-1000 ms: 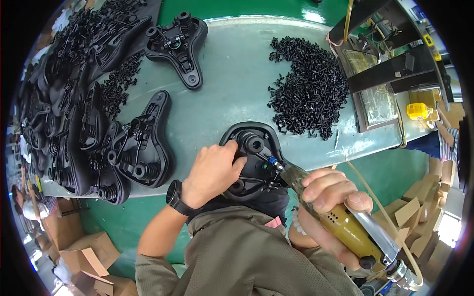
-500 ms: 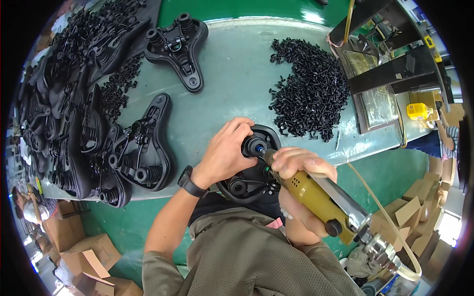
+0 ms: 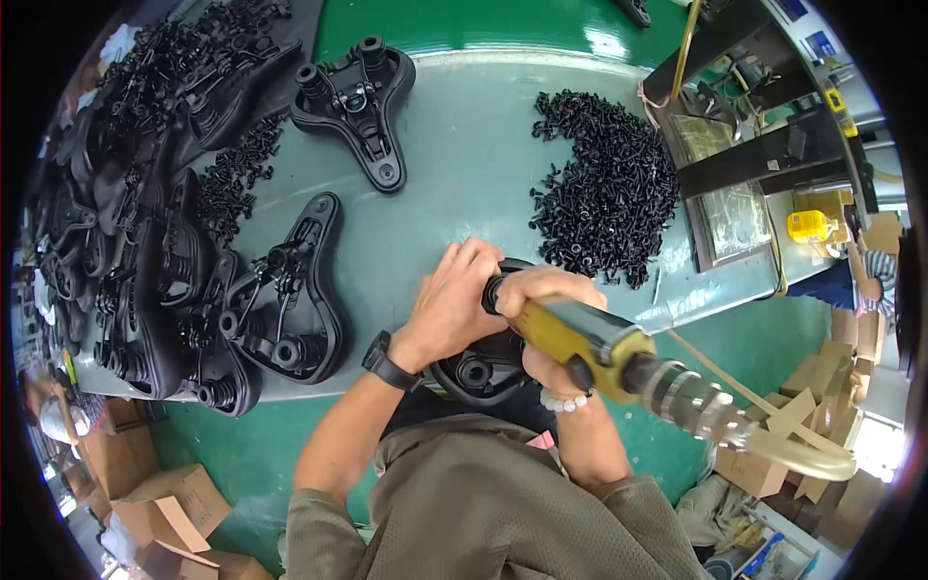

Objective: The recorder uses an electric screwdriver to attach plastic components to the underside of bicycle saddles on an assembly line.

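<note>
An upturned black bicycle saddle (image 3: 454, 389) lies at the table's near edge, against my body. My left hand (image 3: 452, 300) grips its far left part, with the fingers curled beside a round black spring. In my right hand (image 3: 549, 288) is a yellow-and-silver air screwdriver (image 3: 590, 340), fingers wrapped round its front. The tool stands more steeply over the saddle, its nose close to my left thumb. The bit's tip is hidden behind my hands, so I cannot tell what it touches.
A heap of black screws (image 3: 614, 193) lies on the table (image 3: 445, 145). Two upturned saddles, one nearer (image 3: 290, 300) and one farther (image 3: 358, 106), rest to the left beside a large pile of saddles (image 3: 145, 280). A black frame (image 3: 764, 155) stands at right; the air hose (image 3: 807, 462) trails rightward.
The screwdriver has tilted up toward vertical, and its nose has moved slightly left over the saddle. My right hand went along with it. My left hand keeps its grip on the saddle.
</note>
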Tool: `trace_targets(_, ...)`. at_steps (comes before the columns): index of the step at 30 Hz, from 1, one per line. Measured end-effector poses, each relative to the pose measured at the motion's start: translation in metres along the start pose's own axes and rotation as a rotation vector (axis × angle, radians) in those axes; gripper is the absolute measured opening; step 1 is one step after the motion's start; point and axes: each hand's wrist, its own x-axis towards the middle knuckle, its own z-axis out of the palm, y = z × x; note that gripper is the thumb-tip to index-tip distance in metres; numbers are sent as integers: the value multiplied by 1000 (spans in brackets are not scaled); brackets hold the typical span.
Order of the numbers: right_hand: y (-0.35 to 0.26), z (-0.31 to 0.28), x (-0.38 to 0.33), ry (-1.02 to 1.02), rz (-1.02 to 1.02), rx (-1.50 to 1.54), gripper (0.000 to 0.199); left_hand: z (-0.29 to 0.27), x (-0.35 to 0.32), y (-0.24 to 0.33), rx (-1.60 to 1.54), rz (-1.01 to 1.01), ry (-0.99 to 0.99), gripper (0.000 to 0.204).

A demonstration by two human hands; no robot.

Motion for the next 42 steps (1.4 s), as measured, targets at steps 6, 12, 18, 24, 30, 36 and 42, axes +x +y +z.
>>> trace_targets(6, -75, -15, 9, 338, -83, 482, 74, -4, 2, 6, -155, 38, 0, 39)
trace_targets(12, -100, -43, -1, 447, -165, 609, 93, -19, 127, -20, -245, -326, 539, 48)
trace_targets(18, -82, -52, -19, 485, -81, 652, 94, -39, 253, -61, -584, -384, 932, 58)
trace_targets(24, -60, -60, -30, 622, 15, 509, 95, -32, 110, -50, 571, -128, 1148, 69)
trace_targets(30, -9, -41, -60, 516, 121, 433, 78, -46, 112, -93, 283, -671, 930, 98)
trace_targets(36, 8, -45, -91, 295, 309, -25, 75, -12, 28, -39, 89, -349, 731, 90)
trace_targets(42, 13, -35, -76, 379, 211, 218, 81, 59, -76, 29, 188, -425, 572, 88)
